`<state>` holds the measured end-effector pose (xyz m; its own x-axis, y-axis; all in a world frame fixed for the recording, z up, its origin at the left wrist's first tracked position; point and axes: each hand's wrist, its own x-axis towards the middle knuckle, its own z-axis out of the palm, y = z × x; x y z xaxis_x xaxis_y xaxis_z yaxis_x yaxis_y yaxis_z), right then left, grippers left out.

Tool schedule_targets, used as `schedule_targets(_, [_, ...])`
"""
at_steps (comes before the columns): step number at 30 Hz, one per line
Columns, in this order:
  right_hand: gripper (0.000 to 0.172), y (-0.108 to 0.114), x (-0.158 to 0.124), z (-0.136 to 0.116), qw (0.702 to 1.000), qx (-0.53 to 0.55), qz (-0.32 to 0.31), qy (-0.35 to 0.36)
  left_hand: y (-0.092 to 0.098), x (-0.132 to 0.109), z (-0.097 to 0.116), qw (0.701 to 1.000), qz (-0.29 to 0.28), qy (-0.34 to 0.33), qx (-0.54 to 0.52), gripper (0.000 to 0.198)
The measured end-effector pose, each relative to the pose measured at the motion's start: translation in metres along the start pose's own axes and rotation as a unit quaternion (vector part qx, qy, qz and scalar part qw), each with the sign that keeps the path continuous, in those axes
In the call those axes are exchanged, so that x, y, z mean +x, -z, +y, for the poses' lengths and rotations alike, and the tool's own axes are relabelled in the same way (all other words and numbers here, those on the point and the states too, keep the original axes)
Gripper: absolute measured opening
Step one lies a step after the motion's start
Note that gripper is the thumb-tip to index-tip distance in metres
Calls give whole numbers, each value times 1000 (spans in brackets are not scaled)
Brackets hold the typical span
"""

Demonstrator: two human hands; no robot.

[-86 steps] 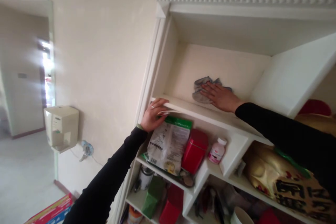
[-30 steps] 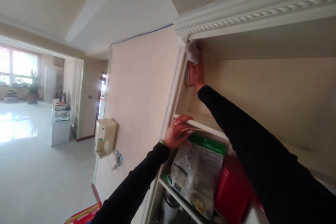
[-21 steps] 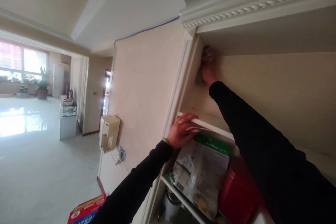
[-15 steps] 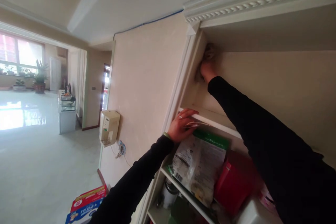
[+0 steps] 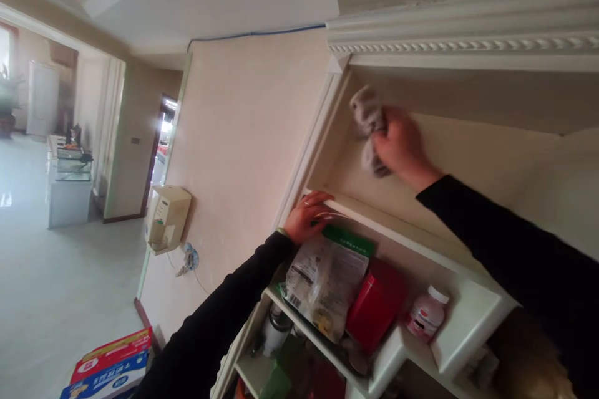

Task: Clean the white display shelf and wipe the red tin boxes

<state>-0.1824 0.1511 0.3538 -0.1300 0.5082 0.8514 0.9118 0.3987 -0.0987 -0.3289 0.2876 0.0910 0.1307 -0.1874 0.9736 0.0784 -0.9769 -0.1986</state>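
the right hand (image 5: 403,144) clutches a bunched grey cloth (image 5: 367,109) inside the top compartment (image 5: 477,156), the cloth at nine o'clock from its palm. at eight o'clock from it, the left hand (image 5: 304,219) grips the shelf (image 5: 397,227) edge, fingers on top. below, at five o'clock, leans a bag (image 5: 327,280), with a red tin (image 5: 378,304) just beside it.

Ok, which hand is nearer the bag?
Left. The left hand is on the shelf edge, right at the bag's top; the right hand is higher and to the right, holding the cloth.
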Motion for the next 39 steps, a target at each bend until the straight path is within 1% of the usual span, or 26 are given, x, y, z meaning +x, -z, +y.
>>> schedule_targets(1, [67,23,4,-4,998,-35,54,28,1,1,1,1000,-1,1,-2,15])
schedule_targets(2, [74,44,9,-6,990,-87,90,66,2,1,3,1000,-3,5,-4,15])
schedule_targets(3, [70,60,14,-5,968,-189,115,115,2,1,4,1000,-5,10,-5,15])
schedule_targets(4, [68,70,19,-3,949,-253,125,142,3,1,5,1000,-6,14,-7,15])
schedule_targets(5, [64,74,25,1,934,-295,121,161,3,1,6,1000,-7,16,-10,14])
schedule_targets(6, [61,71,32,4,927,-314,108,173,3,2,6,1000,-6,15,-12,14])
schedule_targets(7, [59,62,40,6,935,-300,84,170,3,2,6,1000,-5,11,-15,14])
schedule_targets(8, [57,46,49,6,948,-270,57,157,3,2,6,1000,-5,5,-19,15])
schedule_targets(10, [55,6,66,4,974,-197,16,107,2,2,4,1000,-3,-2,-23,15])
schedule_targets(12, [59,-35,81,2,986,-155,26,52,1,1,1,1000,-7,2,-24,14])
schedule_targets(13, [61,-51,85,2,988,-143,41,33,0,1,0,1000,-10,4,-26,14])
schedule_targets(15, [64,-72,87,8,990,-112,86,23,0,0,-2,999,-17,3,-30,15])
schedule_targets(16, [64,-76,87,11,989,-90,111,32,-1,0,-2,999,-21,1,-34,16])
schedule_targets(18, [66,-74,84,16,982,-52,166,80,0,0,-2,999,-26,1,-38,17])
schedule_targets(19, [69,-72,85,15,975,-46,183,114,1,0,-1,999,-27,4,-39,17])
schedule_targets(20, [72,-69,86,10,970,-52,184,148,1,0,0,999,-27,8,-41,17])
schedule_targets(22, [79,-69,92,-8,968,-90,142,189,2,0,1,999,-29,14,-41,16])
schedule_targets(23, [80,-72,95,-19,970,-104,114,189,2,0,2,999,-30,16,-41,16])
schedule_targets(24, [82,-78,96,-31,973,-110,96,178,2,0,2,999,-32,16,-40,16])
schedule_targets(26, [85,-94,90,-51,981,-103,94,132,1,-1,3,998,-38,20,-36,15])
schedule_targets(28, [87,-113,71,-58,986,-86,98,103,-1,-1,3,999,-37,21,-33,15])
schedule_targets(29, [88,-121,56,-57,987,-81,89,103,-2,-2,4,999,-34,19,-32,15])
schedule_targets(32, [84,-134,8,-35,984,-91,26,152,-6,-2,5,999,-10,16,-28,15])
schedule_targets(34, [80,-135,-10,-20,976,-110,-10,189,-8,-1,5,999,0,18,-30,13])
schedule_targets(36, [78,-131,-6,-13,971,-122,-21,203,-9,-1,4,999,8,11,-38,12])
schedule_targets(39, [80,-123,33,-27,980,-113,19,165,-10,-2,2,999,19,-2,-51,13])
